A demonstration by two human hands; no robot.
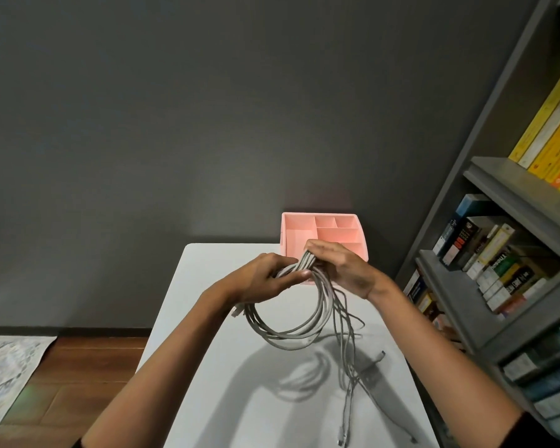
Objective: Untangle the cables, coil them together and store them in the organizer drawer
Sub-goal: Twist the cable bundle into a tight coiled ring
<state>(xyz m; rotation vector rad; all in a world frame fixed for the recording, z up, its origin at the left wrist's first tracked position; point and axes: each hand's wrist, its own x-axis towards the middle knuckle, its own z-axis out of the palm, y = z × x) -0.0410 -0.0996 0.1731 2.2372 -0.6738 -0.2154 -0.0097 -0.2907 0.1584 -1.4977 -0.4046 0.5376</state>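
Note:
Several grey cables (307, 331) hang as one round coil above the white table (214, 367). My left hand (265, 279) grips the top of the coil from the left. My right hand (340, 265) grips the same bunch just to the right, fingers curled over it. Loose cable tails (348, 376) drop from the right side of the coil and trail across the table toward the near edge, plugs at their ends. The pink organizer (328, 232) stands right behind my hands at the table's far edge, its open compartments facing up; its lower front is hidden by my hands.
A grey bookshelf (505, 221) full of books stands close to the table's right side. A dark grey wall runs behind the table. To the left are wooden floor and a patterned mat (4, 376).

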